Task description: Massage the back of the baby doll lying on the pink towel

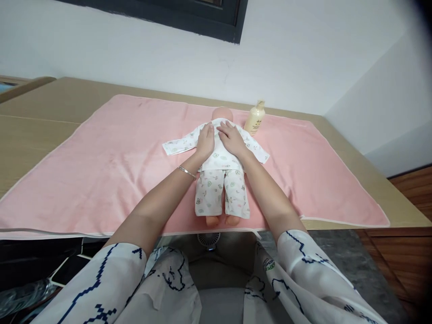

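A baby doll (222,153) in a white printed top and matching trousers (209,193) lies on a pink mat (141,157), head toward the wall and feet toward me. It seems to lie face down, with its sleeves spread to both sides. My left hand (205,140) rests on the left side of the upper body, fingers stretched out and together. On the right side my right hand (232,138) lies flat, its fingers slightly spread. Neither hand grips anything.
A cream pump bottle (255,119) stands on the mat, right of the doll's head. The mat covers much of a wooden table (81,94) against a white wall. A small fan (208,240) and a phone (69,270) are below the front edge.
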`<action>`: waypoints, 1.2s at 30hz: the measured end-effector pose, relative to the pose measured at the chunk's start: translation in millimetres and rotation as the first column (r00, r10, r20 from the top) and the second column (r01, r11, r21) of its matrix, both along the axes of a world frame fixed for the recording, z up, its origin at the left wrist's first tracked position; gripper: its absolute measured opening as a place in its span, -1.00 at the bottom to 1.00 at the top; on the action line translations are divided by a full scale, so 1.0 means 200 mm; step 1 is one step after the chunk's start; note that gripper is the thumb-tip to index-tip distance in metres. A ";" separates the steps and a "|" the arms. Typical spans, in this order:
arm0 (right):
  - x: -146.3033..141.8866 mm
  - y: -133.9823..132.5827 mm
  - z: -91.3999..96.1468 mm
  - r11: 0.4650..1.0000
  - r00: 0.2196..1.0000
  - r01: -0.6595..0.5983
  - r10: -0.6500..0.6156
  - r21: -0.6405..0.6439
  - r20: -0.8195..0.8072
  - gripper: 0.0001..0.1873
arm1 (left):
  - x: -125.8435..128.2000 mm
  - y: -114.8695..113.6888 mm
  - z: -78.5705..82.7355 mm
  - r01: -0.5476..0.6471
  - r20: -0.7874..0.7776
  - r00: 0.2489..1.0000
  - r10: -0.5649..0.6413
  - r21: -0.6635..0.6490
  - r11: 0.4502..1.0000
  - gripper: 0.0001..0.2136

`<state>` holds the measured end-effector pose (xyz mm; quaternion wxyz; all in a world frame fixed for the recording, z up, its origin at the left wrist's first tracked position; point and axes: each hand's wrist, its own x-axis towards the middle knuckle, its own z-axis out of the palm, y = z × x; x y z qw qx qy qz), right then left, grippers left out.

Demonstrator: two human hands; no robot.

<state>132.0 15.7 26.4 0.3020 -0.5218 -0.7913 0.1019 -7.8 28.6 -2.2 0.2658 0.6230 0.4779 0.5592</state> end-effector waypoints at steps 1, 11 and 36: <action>0.02 0.01 -0.01 1.000 1.000 0.006 -0.006 -0.019 -0.003 -0.52 | 0.00 -0.01 0.00 -0.010 -0.022 1.000 0.010 0.007 1.000 -0.59; -0.07 -0.11 0.05 0.937 0.932 0.346 -0.338 -0.050 0.133 -0.39 | 0.00 0.00 -0.02 -0.003 -0.116 0.993 0.001 -0.018 1.000 -0.61; 0.08 0.04 -0.02 0.974 0.976 0.213 -0.216 -0.070 -0.031 -0.40 | 0.01 -0.03 -0.03 -0.015 -0.198 0.980 0.017 0.013 1.000 -0.60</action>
